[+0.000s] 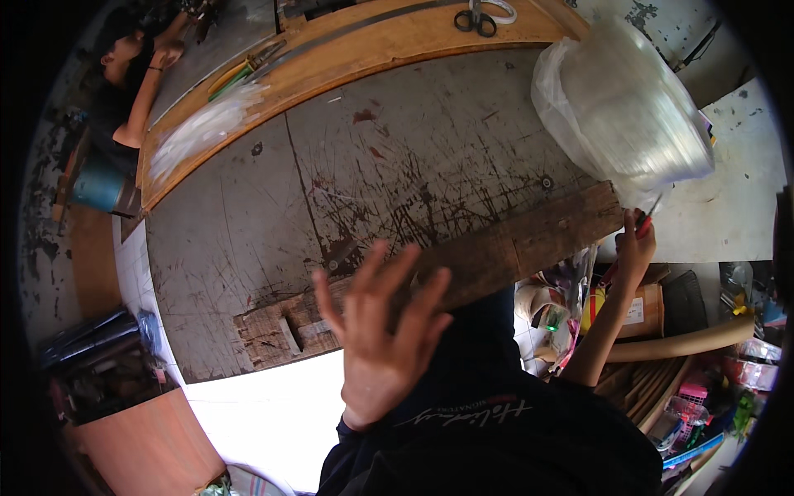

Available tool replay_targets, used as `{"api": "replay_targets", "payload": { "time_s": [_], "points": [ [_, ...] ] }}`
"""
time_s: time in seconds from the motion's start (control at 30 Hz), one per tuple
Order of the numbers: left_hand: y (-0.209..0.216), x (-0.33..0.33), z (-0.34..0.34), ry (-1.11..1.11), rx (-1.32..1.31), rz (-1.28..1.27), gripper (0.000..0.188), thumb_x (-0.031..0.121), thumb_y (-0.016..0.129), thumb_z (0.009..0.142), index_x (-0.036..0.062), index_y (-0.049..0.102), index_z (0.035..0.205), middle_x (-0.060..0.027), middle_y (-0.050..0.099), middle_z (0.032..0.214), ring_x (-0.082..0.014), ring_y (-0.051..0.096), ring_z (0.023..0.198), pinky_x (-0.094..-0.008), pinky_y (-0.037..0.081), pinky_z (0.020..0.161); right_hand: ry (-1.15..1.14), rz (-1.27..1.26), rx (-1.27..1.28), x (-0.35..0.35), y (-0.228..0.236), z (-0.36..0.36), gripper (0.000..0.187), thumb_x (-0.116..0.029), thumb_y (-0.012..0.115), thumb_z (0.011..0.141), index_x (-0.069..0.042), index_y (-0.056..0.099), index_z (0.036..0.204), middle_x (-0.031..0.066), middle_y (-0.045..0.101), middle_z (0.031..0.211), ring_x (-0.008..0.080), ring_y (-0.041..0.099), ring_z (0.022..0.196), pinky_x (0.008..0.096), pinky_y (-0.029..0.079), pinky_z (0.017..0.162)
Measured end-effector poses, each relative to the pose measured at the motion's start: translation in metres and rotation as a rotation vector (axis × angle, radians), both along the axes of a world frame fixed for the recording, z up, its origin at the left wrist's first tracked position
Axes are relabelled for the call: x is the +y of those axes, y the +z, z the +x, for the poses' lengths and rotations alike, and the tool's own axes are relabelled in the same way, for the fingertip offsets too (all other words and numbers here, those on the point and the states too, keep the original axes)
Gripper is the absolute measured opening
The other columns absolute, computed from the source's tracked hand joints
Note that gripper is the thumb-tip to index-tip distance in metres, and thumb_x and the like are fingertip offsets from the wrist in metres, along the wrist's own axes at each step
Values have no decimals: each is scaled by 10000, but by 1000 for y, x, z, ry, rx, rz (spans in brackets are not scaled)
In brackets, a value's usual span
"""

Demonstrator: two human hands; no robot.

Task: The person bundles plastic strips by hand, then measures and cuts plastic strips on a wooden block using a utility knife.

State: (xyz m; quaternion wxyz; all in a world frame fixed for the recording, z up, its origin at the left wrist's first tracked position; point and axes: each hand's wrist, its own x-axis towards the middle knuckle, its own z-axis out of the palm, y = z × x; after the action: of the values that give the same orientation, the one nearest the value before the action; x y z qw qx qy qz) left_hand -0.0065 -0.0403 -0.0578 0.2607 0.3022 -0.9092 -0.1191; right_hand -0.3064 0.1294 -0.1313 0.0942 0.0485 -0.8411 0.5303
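My left hand [382, 343] is raised over the near edge of the worktable, its fingers spread and nothing in them. Beneath it, a worn dark wooden plank [529, 246] runs along that edge, with a short metal strip [290, 335] on its left part. At the plank's right end, my right hand [635, 250] is closed around a small red-handled tool [644, 221] with a thin metal tip; its exact kind is unclear. The tip points up toward a big roll of clear plastic tubing [637, 107], partly covered by a thin plastic bag, at the table's right.
The grey worktable [215, 240] is heavily scratched. Along its far side lies a wooden board [364, 62] bearing black-handled scissors [475, 23], a tape roll [500, 10] and clear plastic strips [203, 124]. Another person [124, 91] works at far left. Boxes and clutter [645, 310] fill the lower right.
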Motion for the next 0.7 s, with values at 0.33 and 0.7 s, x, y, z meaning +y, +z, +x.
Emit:
{"api": "replay_targets", "payload": {
  "time_s": [0.33,0.7],
  "points": [
    [-2,24,-26,-558,115,321,350,229,626,726,106,584,1051,-90,485,1171,-247,405,1161,-453,313,957,190,-105,-35,8,82,57,165,-146,562,813,16,569,784,30,524,552,13,325,370,181,207,345],
    [-30,48,-50,-683,407,756,338,119,581,787,53,509,1110,-97,559,798,-247,550,708,-337,439,638,590,-201,-236,-27,111,133,87,-26,537,794,47,573,826,112,617,646,61,456,378,171,317,342]
  ]
}}
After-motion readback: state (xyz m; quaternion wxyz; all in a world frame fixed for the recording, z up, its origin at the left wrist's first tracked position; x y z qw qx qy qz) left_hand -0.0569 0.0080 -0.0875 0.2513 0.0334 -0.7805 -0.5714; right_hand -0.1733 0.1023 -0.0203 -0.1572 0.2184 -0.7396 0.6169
